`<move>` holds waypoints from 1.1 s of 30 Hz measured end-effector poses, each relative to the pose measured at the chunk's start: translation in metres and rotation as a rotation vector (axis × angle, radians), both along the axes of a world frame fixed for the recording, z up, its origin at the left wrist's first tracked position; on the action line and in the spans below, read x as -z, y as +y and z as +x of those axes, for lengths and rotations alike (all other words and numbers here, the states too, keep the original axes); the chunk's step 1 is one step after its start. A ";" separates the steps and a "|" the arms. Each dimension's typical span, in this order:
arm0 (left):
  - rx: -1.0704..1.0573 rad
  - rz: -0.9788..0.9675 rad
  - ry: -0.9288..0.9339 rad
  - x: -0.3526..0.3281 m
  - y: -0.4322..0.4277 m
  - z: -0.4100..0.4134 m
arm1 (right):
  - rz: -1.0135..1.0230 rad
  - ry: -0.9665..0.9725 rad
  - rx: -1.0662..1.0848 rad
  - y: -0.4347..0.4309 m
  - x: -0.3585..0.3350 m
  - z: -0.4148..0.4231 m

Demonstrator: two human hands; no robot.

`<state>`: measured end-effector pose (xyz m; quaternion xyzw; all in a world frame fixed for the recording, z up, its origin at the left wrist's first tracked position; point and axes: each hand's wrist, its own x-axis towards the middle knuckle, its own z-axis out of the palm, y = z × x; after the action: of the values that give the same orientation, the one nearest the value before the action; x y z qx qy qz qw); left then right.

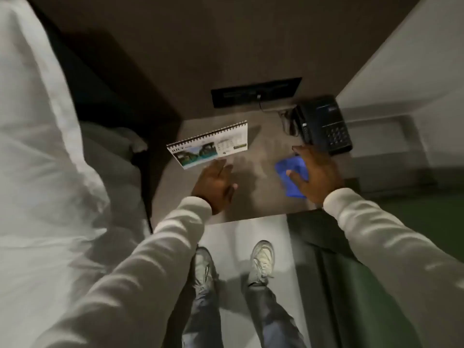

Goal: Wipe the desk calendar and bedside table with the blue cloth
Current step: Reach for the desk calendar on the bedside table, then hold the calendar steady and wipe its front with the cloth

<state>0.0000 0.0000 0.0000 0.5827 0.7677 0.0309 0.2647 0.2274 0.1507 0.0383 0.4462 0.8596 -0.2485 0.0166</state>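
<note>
From the head view I look straight down on the brown table (253, 187) beside the bed (37, 172). My right hand (312, 175) lies flat with fingers spread wide on the blue cloth (291, 172), pressing it to the table near the right edge, just in front of the black phone (324, 124). My left hand (216, 184) is open and holds nothing, fingers loosely extended; its fingertips reach to the near edge of the desk calendar (209, 148), though I cannot tell if they touch it. The calendar stands on the table's left side, spiral binding on top, 1 page with a photo facing me. Below, my 2 shoes (261, 259) stand on the pale floor.
</note>
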 end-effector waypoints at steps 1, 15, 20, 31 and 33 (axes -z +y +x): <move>0.013 -0.016 0.000 0.024 -0.001 0.003 | 0.016 -0.036 -0.024 0.001 0.023 -0.001; 0.028 0.104 0.182 0.166 -0.026 0.003 | 0.215 -0.251 0.094 -0.012 0.171 0.000; 0.119 0.143 -0.051 0.093 -0.026 -0.021 | 0.221 -0.223 0.098 0.000 0.151 -0.004; 0.674 0.377 0.146 -0.014 0.039 -0.168 | 0.150 0.607 0.445 -0.100 0.143 -0.113; 0.780 0.260 0.248 -0.005 0.066 -0.187 | 0.155 0.723 0.482 -0.110 0.154 -0.134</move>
<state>-0.1874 0.0662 0.0049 0.8573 0.5055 -0.0452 0.0864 0.0936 0.0405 -0.1153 0.5182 0.6977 -0.3201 -0.3771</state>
